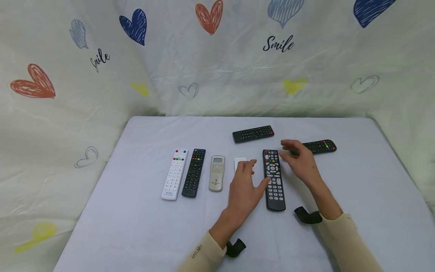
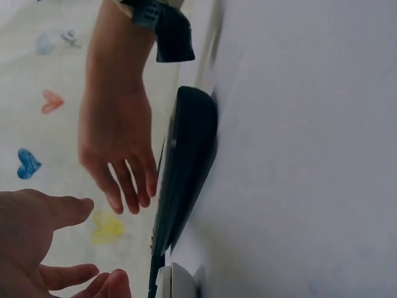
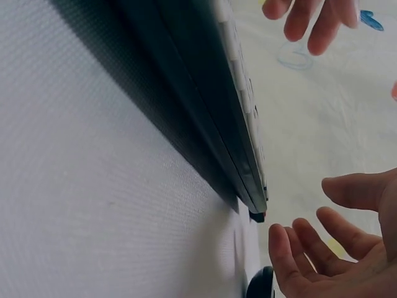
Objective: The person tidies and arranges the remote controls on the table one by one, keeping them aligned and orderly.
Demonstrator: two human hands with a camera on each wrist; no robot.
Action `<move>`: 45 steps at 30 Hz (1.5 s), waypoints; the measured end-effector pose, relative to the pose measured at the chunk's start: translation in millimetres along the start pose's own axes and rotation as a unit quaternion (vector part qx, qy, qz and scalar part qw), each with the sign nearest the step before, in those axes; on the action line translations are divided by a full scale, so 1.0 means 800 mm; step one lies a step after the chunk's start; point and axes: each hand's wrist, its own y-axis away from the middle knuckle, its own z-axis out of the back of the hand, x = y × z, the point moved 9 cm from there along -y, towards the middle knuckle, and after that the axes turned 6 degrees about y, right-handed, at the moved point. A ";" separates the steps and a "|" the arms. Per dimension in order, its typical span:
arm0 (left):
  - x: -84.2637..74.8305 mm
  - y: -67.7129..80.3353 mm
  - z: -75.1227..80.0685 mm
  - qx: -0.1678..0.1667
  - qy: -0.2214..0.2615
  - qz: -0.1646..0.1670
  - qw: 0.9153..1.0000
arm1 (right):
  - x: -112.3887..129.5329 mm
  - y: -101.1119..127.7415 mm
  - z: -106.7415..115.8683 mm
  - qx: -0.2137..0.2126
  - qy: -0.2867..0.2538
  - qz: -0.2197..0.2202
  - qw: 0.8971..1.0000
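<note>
Remotes lined up in a row, two left apart

Head view: a white remote (image 1: 175,173), a black one (image 1: 194,172), a grey one (image 1: 216,173), a small white one (image 1: 239,163) and the black remote (image 1: 273,180) are ranged at centre; two more (image 1: 253,133) (image 1: 319,146) are seen upper right, seemingly unsorted. The left hand (image 1: 244,189), released, is laid just left of the black remote, thumb touching it; the right hand (image 1: 300,160), released, is held just right of it.
Left wrist view: the remote (image 2: 186,167) is seen edge-on at centre.
Right wrist view: it (image 3: 211,105) is shown upper centre, ungrasped.
</note>
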 end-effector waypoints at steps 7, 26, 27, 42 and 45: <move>0.012 -0.025 0.009 -0.013 0.002 0.009 1.000 | 0.001 -0.003 0.000 -0.011 0.000 -0.014 1.000; 0.036 -0.076 0.028 -0.039 0.041 0.022 0.998 | 0.002 -0.013 0.000 -0.024 -0.015 -0.043 0.999; 0.037 -0.078 0.028 -0.038 0.042 0.022 0.998 | 0.002 -0.014 0.000 -0.023 -0.017 -0.044 0.999; 0.057 -0.107 0.029 -0.028 0.030 0.028 0.999 | 0.004 -0.030 -0.007 -0.016 -0.020 -0.035 0.999; 0.059 -0.109 0.028 -0.026 0.032 0.031 0.999 | 0.003 -0.033 -0.009 -0.015 -0.021 -0.033 0.999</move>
